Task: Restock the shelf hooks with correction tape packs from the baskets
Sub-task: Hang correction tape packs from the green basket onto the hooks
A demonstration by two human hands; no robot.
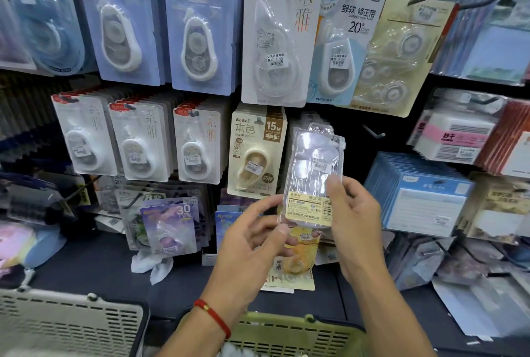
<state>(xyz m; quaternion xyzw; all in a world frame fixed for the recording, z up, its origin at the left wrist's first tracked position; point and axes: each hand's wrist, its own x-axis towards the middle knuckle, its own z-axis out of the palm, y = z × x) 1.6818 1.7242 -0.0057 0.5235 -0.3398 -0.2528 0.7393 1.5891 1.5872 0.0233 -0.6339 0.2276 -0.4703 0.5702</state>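
Observation:
A clear plastic correction tape pack (312, 167) with a yellow label at its bottom is held upright in front of the shelf. My right hand (355, 222) grips its right side, thumb on the front. My left hand (252, 233), with a red cord at the wrist, pinches its lower left corner. Just right of the pack's top, a bare metal hook (372, 131) sticks out of the dark shelf back. A green basket (289, 331) sits below my hands, and a grey basket (71, 325) stands at the lower left.
Hooks full of carded correction tape packs (198, 32) cover the shelf above and to the left. A beige pack (255, 153) hangs just left of the held pack. Sticky-note stacks (415, 193) fill the right side. A yellow pack (295, 259) hangs behind my hands.

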